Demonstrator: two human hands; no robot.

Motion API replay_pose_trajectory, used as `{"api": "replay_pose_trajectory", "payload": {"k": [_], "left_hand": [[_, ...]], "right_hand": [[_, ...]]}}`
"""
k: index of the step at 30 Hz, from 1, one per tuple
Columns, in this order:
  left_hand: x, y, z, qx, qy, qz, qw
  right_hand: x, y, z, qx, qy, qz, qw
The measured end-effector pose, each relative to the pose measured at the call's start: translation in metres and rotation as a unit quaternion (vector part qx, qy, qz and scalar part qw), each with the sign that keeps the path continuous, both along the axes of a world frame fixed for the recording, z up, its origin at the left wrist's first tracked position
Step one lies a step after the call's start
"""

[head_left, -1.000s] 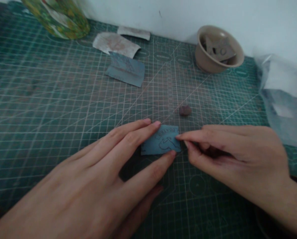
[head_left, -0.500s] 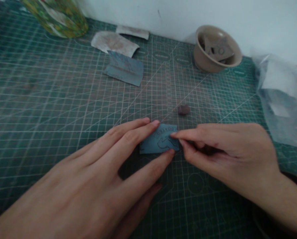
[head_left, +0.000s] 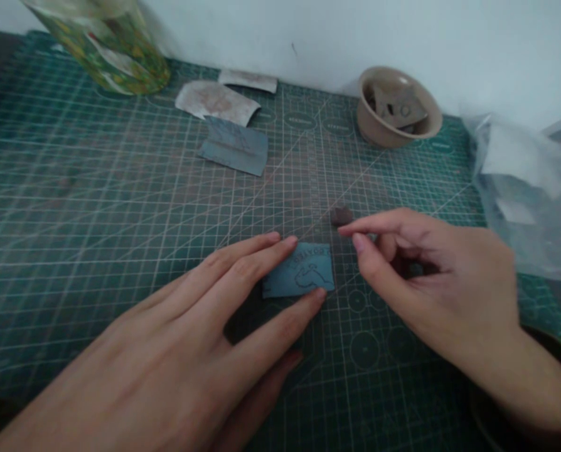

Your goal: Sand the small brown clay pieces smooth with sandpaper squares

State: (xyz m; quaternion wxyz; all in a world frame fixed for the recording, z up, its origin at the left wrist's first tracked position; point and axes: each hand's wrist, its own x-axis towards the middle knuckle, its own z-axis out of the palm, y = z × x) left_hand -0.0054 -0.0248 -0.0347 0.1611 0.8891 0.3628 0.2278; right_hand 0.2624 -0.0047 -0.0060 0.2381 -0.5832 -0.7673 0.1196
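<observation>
A small blue-grey rectangle of sandpaper [head_left: 304, 270], printed side up with lettering and an animal outline, lies on the green cutting mat [head_left: 134, 207]. My left hand [head_left: 205, 320] rests over it with spread fingers, the index fingertip at its far edge and the thumb at its near edge. To the right, my right hand [head_left: 435, 270] hovers with index finger and thumb slightly apart and the other fingers curled. Its index fingertip is close to a small dark brown piece [head_left: 341, 216] on the mat; whether they touch I cannot tell.
Worn sandpaper [head_left: 238, 147] and whitish curled pieces [head_left: 217, 100] lie toward the wall. A beige bowl [head_left: 374, 125] holds flat scraps. A patterned container [head_left: 125, 56] stands at the back left, and a clear plastic bag [head_left: 520, 188] lies at right.
My right hand has left the sandpaper's right edge and moved up toward the brown piece, its finger and thumb parting. The left hand stays on the sandpaper. The view has shifted slightly.
</observation>
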Motion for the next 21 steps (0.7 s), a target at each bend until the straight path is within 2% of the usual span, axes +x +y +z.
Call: {"api": "replay_pose_trajectory", "payload": {"k": [3, 7, 12, 21], "left_hand": [[-0.0013, -0.002, 0.0001, 0.005, 0.045, -0.001, 0.999], [-0.004, -0.0036, -0.0009, 0.016, 0.061, 0.011, 0.998], [-0.0055, -0.0023, -0.0026, 0.029, 0.055, 0.064, 0.996], [-0.0014, 0.0043, -0.0068, 0.022, 0.016, 0.054, 0.998]], "right_hand": [[0.0008, 0.0026, -0.0023, -0.013, 0.008, 0.016, 1.0], [0.0013, 0.004, -0.0053, -0.034, 0.023, 0.032, 0.999], [0.0019, 0.0049, -0.0065, -0.059, 0.039, 0.031, 0.997], [-0.0012, 0.0054, -0.0026, -0.147, 0.109, 0.029, 0.983]]}}
